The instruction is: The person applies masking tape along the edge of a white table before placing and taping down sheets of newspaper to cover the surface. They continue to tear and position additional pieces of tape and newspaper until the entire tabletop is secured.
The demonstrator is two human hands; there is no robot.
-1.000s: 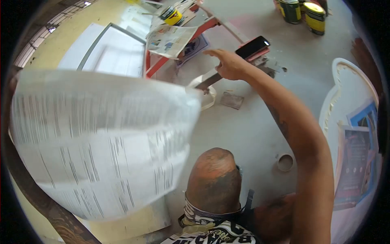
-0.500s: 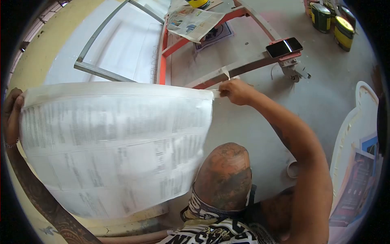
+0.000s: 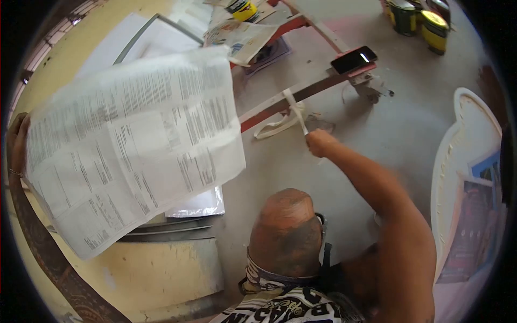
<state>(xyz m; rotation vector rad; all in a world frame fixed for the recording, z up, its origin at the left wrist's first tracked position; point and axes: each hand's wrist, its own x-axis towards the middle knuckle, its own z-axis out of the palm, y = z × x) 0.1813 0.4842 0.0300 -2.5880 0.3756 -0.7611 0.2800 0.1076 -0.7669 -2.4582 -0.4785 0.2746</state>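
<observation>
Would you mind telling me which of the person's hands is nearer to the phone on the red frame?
Right. The right hand pulls a tape strip just below the phone; the left hand grips the newspaper sheet at the far left edge.

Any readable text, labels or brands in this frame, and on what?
Newspaper sheet held up by the left hand: columns of print, too small and blurred to read.
Paint cans: labels unreadable.
Shorts: large lettering, cut off, unreadable.
Nothing legible.
</observation>
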